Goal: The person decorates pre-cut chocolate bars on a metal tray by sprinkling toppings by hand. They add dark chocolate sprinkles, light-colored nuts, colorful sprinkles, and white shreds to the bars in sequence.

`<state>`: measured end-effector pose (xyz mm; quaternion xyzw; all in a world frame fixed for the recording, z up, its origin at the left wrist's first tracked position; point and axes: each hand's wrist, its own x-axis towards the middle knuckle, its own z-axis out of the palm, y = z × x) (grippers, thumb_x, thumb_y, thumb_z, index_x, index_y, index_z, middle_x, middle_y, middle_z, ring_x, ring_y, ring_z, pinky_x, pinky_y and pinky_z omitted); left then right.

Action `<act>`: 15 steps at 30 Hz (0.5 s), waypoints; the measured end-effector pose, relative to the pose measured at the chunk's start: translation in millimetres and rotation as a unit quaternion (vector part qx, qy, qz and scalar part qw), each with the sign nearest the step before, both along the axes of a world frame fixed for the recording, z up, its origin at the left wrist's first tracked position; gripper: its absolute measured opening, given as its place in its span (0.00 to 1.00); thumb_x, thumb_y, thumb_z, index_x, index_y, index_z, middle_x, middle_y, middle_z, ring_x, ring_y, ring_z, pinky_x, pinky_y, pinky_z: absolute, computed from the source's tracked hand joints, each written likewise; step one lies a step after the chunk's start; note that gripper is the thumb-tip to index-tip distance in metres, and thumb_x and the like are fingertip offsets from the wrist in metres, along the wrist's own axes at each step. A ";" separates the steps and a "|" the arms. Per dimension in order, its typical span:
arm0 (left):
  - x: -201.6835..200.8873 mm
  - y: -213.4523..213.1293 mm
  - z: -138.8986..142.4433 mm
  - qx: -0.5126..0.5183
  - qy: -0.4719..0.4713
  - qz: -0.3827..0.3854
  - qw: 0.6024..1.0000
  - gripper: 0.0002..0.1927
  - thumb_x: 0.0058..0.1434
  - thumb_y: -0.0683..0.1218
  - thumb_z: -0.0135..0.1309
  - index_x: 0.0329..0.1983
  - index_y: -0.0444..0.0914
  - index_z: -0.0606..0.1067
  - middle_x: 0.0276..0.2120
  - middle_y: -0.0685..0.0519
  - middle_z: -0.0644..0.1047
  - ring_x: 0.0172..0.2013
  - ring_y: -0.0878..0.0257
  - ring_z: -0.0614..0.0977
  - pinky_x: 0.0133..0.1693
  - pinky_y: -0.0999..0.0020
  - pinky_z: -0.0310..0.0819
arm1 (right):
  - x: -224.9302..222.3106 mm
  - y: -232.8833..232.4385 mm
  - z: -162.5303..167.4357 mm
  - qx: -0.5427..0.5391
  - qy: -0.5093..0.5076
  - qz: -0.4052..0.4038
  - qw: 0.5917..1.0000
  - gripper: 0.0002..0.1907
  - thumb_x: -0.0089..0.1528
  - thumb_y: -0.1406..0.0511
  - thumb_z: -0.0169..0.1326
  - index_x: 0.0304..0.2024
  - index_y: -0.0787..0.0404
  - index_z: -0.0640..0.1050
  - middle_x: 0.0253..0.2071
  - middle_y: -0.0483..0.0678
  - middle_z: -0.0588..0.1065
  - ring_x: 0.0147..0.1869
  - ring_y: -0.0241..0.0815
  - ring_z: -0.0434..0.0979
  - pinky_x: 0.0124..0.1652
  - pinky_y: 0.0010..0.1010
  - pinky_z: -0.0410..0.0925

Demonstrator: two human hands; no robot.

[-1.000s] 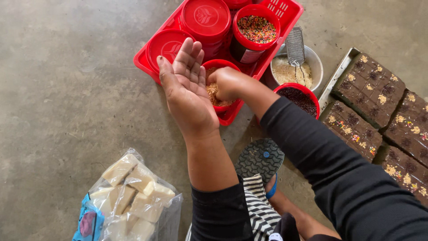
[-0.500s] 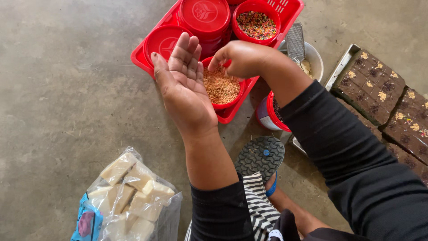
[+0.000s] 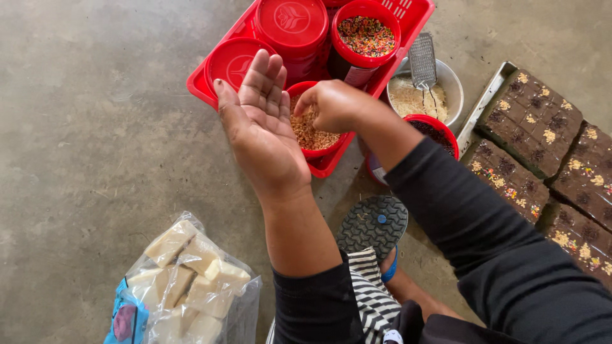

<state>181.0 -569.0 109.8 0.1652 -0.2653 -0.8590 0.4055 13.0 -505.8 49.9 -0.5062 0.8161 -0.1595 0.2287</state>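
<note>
The left hand (image 3: 264,130) is held flat and spread, palm up, just beside a red tub (image 3: 313,130) of pale tan crumbs — nothing is gripped in it. The right hand (image 3: 335,105) is bunched over that same tub, its fingertips pinched together above the crumbs; whether any crumbs are caught between them cannot be told. The tub is seated in the near corner of a red plastic crate (image 3: 408,16) on the concrete floor (image 3: 95,114), along with a tub of coloured sprinkles (image 3: 366,35) and two lidded red tubs (image 3: 290,25). Just right of the crate a metal bowl (image 3: 446,79) of pale shavings is set, with a small grater (image 3: 422,60) laid across it, and a red tub of dark bits (image 3: 433,130) is seen near it. Further right, chocolate slabs (image 3: 532,118) sprinkled with toppings are laid on a tray. A clear bag of pale blocks (image 3: 185,274) lies near the left forearm.
</note>
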 end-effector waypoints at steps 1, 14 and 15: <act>-1.7 1.3 -0.6 -0.002 0.000 0.001 1.000 0.37 0.75 0.64 0.29 0.65 0.29 0.71 0.58 0.42 0.77 0.63 0.53 0.75 0.67 0.57 0.59 | -2.0 0.8 3.5 -0.022 -0.005 0.032 0.999 0.25 0.46 0.74 0.58 0.47 0.56 0.83 0.43 0.56 0.81 0.49 0.51 0.82 0.46 0.40 0.74; -53.3 24.3 -18.3 -0.030 -0.072 -0.038 0.996 0.38 0.74 0.62 0.28 0.68 0.28 0.68 0.61 0.39 0.75 0.65 0.53 0.73 0.67 0.60 0.57 | -124.5 3.2 -0.9 -0.245 0.024 0.023 0.969 0.09 0.62 0.70 0.58 0.44 0.60 0.85 0.42 0.52 0.82 0.45 0.43 0.84 0.46 0.36 0.75; -56.4 26.0 -20.1 -0.031 -0.068 -0.039 0.996 0.38 0.75 0.62 0.28 0.68 0.27 0.68 0.62 0.39 0.74 0.65 0.53 0.73 0.68 0.59 0.57 | -144.4 4.2 -10.1 -0.229 0.072 -0.040 0.970 0.07 0.64 0.69 0.57 0.44 0.61 0.84 0.39 0.54 0.81 0.42 0.46 0.82 0.43 0.38 0.73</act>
